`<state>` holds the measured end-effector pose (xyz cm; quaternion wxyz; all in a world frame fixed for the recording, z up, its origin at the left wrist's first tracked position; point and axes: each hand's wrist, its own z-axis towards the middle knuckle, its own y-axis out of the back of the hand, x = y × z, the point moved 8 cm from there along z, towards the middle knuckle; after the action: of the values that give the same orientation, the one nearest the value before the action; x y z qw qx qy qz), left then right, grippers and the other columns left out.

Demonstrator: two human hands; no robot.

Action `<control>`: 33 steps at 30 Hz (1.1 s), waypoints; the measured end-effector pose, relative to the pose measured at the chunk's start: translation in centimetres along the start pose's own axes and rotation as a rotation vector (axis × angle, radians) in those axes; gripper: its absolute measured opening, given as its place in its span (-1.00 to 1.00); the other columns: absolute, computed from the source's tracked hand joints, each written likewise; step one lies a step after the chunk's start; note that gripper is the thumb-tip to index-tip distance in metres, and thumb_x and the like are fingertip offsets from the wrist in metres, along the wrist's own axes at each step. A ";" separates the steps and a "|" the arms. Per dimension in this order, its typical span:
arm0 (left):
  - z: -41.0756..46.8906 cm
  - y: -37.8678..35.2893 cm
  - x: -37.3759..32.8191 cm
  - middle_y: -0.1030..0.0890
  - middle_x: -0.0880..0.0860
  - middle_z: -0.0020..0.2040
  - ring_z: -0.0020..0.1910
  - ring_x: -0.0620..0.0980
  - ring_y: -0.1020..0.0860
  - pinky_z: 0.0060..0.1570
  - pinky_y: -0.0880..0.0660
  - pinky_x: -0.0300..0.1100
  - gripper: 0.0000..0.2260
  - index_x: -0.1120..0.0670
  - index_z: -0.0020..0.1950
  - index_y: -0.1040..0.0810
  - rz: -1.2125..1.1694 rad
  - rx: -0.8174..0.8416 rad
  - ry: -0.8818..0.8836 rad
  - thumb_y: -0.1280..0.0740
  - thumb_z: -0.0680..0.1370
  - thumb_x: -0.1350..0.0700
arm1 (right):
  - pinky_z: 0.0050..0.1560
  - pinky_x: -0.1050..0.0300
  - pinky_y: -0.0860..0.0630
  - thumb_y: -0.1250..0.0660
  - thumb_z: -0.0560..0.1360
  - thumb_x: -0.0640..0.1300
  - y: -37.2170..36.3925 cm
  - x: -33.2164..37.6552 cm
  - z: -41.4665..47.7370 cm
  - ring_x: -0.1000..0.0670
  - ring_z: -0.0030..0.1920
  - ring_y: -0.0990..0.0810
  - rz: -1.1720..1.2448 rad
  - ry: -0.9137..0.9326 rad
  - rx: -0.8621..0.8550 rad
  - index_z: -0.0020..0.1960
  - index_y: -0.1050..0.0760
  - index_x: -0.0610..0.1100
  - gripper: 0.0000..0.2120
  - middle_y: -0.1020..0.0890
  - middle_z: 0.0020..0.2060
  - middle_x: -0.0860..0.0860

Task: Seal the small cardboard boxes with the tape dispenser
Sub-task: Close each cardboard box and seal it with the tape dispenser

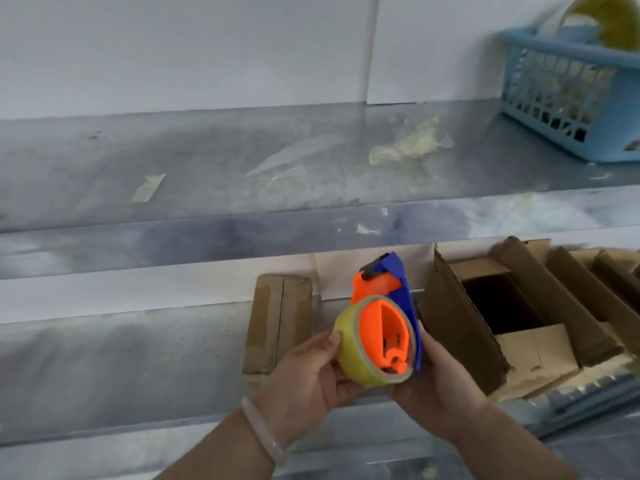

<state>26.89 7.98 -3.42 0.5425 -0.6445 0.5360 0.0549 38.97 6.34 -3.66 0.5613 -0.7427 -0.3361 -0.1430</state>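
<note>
I hold an orange and blue tape dispenser point(384, 317) with a yellowish tape roll point(349, 355) on it, in front of me above the lower metal shelf. My left hand point(308, 375) grips the tape roll from the left, thumb on its outer face. My right hand point(440, 382) grips the dispenser's blue side from the right. A taped-shut small cardboard box point(277, 323) lies just behind my left hand. An open cardboard box point(485, 317) with raised flaps stands to the right of the dispenser.
More open cardboard boxes point(588, 292) line up at the right. The upper metal shelf point(173, 168) carries tape scraps point(408, 143) and a blue plastic basket point(568, 91) with tape rolls at the far right. White wall behind.
</note>
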 end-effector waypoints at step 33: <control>-3.4 5.6 -6.7 -0.63 0.31 0.01 0.02 0.23 -0.58 -0.08 -0.63 0.02 -0.77 0.27 0.21 -0.54 0.471 -0.173 0.059 -0.23 0.63 0.20 | 0.25 -0.06 -0.50 -0.42 0.44 -0.21 -8.0 2.3 0.4 -0.14 0.23 -0.57 -1.132 -0.090 0.538 0.40 -0.42 0.13 -0.42 -0.60 0.24 -0.07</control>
<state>18.12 10.57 -1.27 0.4416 -0.5471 0.6804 0.2067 35.28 8.69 3.48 0.5513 -0.2876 -0.7247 -0.2970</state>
